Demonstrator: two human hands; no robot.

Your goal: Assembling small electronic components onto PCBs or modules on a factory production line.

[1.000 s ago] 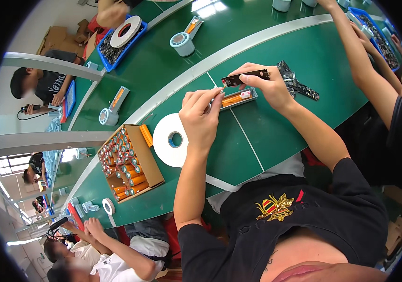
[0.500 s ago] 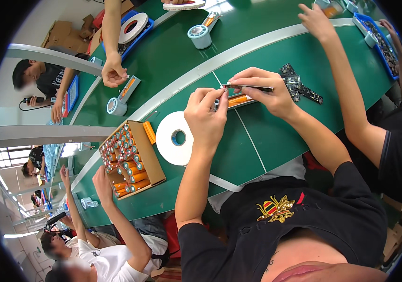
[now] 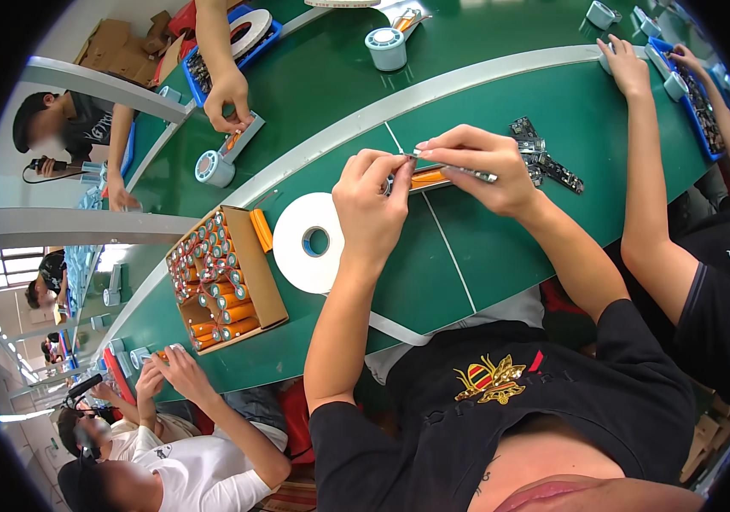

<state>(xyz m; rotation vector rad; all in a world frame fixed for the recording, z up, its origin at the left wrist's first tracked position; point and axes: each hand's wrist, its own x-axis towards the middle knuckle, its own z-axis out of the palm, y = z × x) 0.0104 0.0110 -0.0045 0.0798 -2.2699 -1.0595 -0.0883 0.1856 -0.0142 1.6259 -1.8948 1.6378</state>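
Note:
My left hand (image 3: pixel 372 192) is closed, with thumb and fingertips pinched together at the left end of a thin metallic strip (image 3: pixel 477 175). What those fingertips hold is too small to make out. My right hand (image 3: pixel 497 166) grips the strip along its length, which slants slightly down to the right; its exact kind is unclear. Just under both hands lies an orange battery cell (image 3: pixel 427 179) in a narrow holder, partly covered by my fingers. Several dark circuit boards (image 3: pixel 544 155) are heaped beyond my right hand. A large white tape roll (image 3: pixel 292 247) lies flat left of my left wrist.
An open cardboard box (image 3: pixel 254 273) of wired orange cells stands at left, with loose orange cells (image 3: pixel 261 230) beside it. A pale metal rail (image 3: pixel 433 85) crosses the green table (image 3: pixel 433 264). Across it, a co-worker's hand (image 3: pixel 226 98) touches a tape dispenser (image 3: pixel 215 168). Other co-workers sit on both sides.
The strip's right end has tipped downward between my hands, which stay nearly in place. Across the rail, the co-worker's hand has moved to the dispenser; the left neighbour's hands have come together.

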